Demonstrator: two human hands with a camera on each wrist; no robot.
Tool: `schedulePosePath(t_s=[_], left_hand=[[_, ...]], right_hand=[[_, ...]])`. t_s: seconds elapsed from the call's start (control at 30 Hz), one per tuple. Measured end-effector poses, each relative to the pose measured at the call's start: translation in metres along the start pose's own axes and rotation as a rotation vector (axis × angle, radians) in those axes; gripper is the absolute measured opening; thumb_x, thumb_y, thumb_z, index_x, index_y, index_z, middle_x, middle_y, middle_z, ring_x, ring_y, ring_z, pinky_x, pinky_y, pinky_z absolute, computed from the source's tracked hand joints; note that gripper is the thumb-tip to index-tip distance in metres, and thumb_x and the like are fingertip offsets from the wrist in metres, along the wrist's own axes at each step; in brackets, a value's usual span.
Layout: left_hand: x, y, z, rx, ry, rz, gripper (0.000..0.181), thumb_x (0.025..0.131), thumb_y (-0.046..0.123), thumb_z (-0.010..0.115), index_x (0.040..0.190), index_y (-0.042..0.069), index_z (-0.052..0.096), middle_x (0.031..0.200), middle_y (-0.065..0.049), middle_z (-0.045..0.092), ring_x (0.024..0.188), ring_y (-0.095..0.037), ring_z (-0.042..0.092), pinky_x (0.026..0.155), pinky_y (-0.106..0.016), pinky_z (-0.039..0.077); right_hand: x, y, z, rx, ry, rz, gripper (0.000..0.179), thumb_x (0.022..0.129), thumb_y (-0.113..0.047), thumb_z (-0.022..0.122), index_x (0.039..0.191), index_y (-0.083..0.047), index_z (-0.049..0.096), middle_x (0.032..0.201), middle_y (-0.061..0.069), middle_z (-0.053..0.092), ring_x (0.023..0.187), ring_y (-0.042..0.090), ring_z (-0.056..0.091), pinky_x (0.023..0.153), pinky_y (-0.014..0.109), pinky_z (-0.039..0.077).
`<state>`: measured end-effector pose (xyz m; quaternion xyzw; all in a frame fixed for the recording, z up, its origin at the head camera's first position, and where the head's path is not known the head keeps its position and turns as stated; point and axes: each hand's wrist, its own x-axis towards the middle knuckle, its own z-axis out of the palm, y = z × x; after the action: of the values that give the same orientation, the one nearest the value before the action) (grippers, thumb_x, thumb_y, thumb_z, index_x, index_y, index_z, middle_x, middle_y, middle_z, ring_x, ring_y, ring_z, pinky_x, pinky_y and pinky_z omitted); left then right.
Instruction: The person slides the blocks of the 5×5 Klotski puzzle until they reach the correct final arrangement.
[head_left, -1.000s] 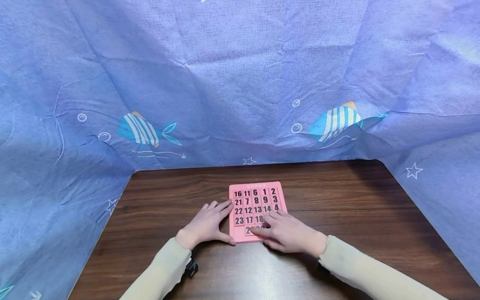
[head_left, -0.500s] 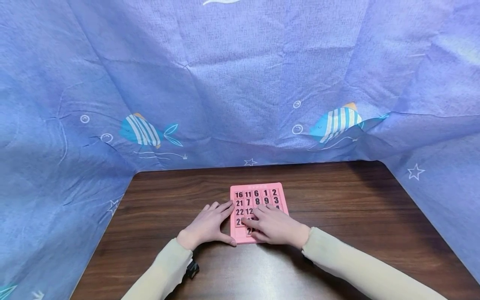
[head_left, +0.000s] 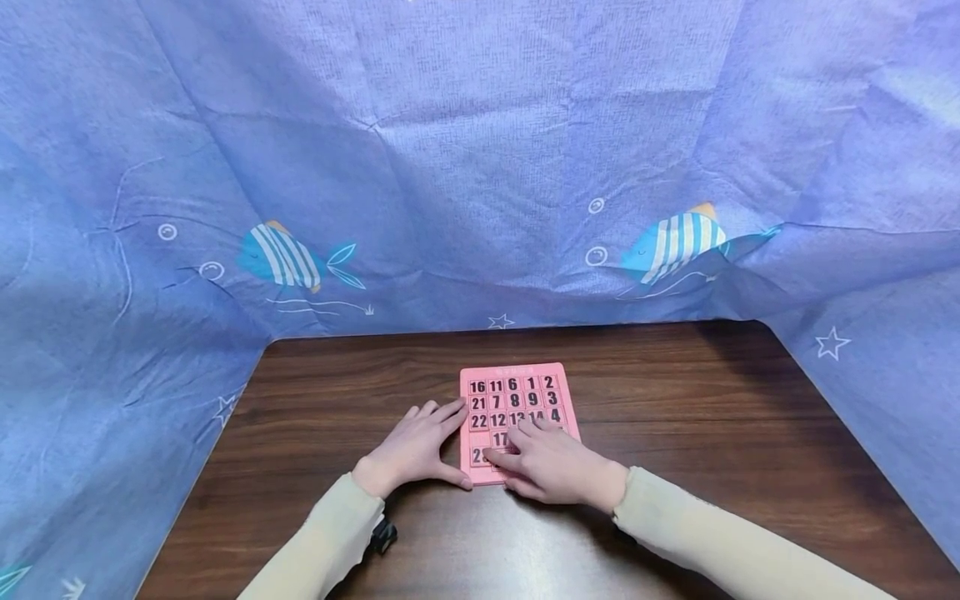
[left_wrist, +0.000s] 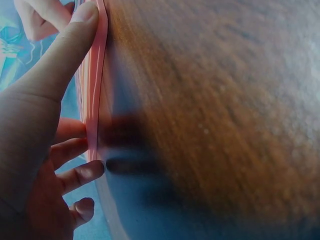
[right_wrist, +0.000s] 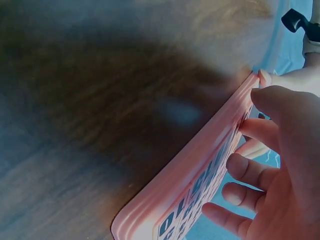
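The pink number puzzle (head_left: pixel 517 370) is lying flat on the table in front of the person, between the two hands, and its left column is showing a fresh arrangement. The tile at the bottom left (head_left: pixel 477 456), its first digit reading 2 and its second partly hidden under a fingertip, is now sitting in the corner that was bare half a second ago; it appears to be the 23 that stood one row higher. The bare slot (head_left: pixel 478 439) is therefore now lying in the fourth row, bordering tile 22 (head_left: pixel 478 422) above, tile 17 (head_left: pixel 500 439) beside it and the shifted tile below, so those three are the ones adjoining the gap. The right hand (head_left: pixel 555 462) is reaching in low across the board from the right, its index finger stretching out to touch the bottom-left tile, while its other fingers are bending loosely above the right-hand tiles and pinching nothing; it is covering much of the two lowest rows, so several numbers there cannot be read. The left hand (head_left: pixel 412 450) is keeping its place, fingers and thumb spreading apart, the fingers touching the board's left edge and the thumb resting at its near left corner, seemingly steadying it. Both forearms, in pale sleeves (head_left: pixel 720 525), are slanting in over the dark wooden table (head_left: pixel 675 400), and beyond it a blue fish-patterned cloth (head_left: pixel 480 167) is hanging.
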<state>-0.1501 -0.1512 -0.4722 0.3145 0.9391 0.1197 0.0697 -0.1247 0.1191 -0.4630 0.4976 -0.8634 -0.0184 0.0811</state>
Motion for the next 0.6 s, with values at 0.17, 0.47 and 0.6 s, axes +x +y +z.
schedulePosePath(t_s=[0.17,0.47,0.6], left_hand=[[0.000,0.000,-0.001,-0.004,0.002,0.000,0.117,0.069,0.076,0.081,0.157,0.008,0.047,0.164,-0.009,0.043,0.128,-0.030,0.050,0.106,-0.054,0.041],[0.000,0.002,-0.002,-0.003,0.003,0.000,0.115,0.069,0.075,0.082,0.156,0.007,0.049,0.163,-0.009,0.044,0.127,-0.029,0.049,0.105,-0.053,0.041],[0.000,0.002,-0.002,-0.006,0.001,-0.004,0.115,0.069,0.075,0.082,0.156,0.008,0.049,0.162,-0.009,0.045,0.127,-0.029,0.049,0.105,-0.054,0.041]], right_hand=[[-0.002,-0.001,-0.004,0.023,-0.014,-0.026,0.046,0.101,-0.047,0.062,0.143,-0.028,0.065,0.103,-0.002,0.059,0.097,0.016,0.055,0.083,0.038,0.049],[0.014,0.013,-0.001,0.061,0.012,0.021,0.043,0.101,-0.042,0.062,0.139,-0.022,0.067,0.104,0.001,0.062,0.100,0.021,0.058,0.091,0.042,0.050],[0.023,0.020,0.002,0.036,-0.011,0.060,0.043,0.103,-0.042,0.061,0.140,-0.023,0.067,0.099,0.001,0.059,0.096,0.021,0.056,0.088,0.042,0.050]])
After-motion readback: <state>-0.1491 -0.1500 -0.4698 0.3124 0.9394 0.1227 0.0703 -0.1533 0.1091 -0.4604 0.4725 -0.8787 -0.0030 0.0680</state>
